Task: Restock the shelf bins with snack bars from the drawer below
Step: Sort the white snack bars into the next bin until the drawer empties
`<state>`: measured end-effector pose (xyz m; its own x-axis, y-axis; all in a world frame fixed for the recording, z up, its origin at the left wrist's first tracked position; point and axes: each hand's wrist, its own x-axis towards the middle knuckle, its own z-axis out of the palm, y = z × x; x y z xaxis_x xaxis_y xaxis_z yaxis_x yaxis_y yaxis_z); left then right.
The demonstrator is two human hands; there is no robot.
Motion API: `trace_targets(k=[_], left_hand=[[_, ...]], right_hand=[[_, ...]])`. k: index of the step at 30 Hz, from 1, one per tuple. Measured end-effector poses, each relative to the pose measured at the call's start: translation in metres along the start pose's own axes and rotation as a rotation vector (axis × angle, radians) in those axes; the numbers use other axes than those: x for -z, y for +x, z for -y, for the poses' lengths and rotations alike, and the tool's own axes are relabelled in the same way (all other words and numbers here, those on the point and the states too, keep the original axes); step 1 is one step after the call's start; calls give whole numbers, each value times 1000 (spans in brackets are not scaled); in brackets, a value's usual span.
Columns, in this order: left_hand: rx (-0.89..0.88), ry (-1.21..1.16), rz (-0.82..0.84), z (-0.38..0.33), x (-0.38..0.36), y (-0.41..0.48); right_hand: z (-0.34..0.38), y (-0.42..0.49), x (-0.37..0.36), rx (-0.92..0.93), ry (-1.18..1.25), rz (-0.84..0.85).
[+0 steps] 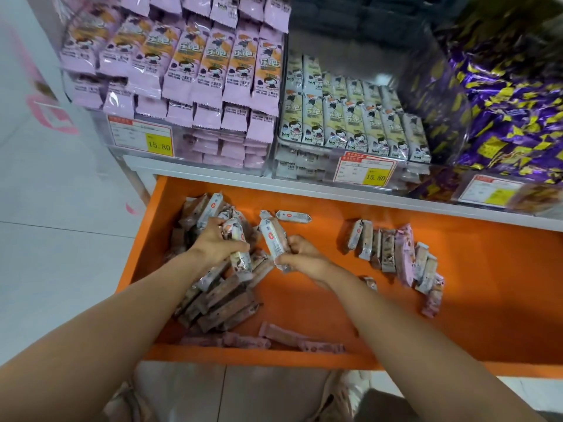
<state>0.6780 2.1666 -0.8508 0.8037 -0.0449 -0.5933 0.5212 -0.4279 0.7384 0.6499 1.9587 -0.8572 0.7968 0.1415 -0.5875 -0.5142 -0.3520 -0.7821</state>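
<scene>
Orange drawer point(457, 300) below the shelf bins point(272, 153): my left hand point(217, 243) grips several snack bars point(239, 236) over the left-edge heap point(219, 303), my right hand point(300, 257) pinches one bar point(274, 242), which I judge light, slippery-wrapped, best held mid-body.

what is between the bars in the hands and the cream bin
Nothing visible. The left hand and right hand grip bars in the drawer; the cream bin stands above the shelf lip, no lid seen.
</scene>
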Motion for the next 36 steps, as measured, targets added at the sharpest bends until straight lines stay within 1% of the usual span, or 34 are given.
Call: trace_targets(k=[3,7,10,13,17,20,24,27,29,33,36], left_hand=[[50,-147,75,-4,0,-9],[106,-347,275,-15,-1,-31],[103,-370,339,-22,-6,-43],[79,-346,299,-27,-5,-52],[30,-340,275,-29,-2,-63],[-4,-374,251,-31,-6,-71],[-16,-416,243,-30,-3,-78],[-36,-438,248,-31,0,-87],[-53,-445,245,-33,4,-91],[-71,-448,228,-39,8,-91],[-73,-456,208,-38,7,-93]], right_hand=[[6,-13,0,1,-5,30],[14,-27,-5,1,-24,51],[21,-39,-7,19,-3,44],[24,-50,-6,59,-3,15],[26,-58,-3,114,62,-2],[30,-68,-2,136,116,15],[34,-81,-5,170,78,49],[43,-83,-9,195,-16,-6],[48,-84,-13,215,-25,-19],[49,-86,-10,238,93,-99],[48,-89,-7,251,110,-106]])
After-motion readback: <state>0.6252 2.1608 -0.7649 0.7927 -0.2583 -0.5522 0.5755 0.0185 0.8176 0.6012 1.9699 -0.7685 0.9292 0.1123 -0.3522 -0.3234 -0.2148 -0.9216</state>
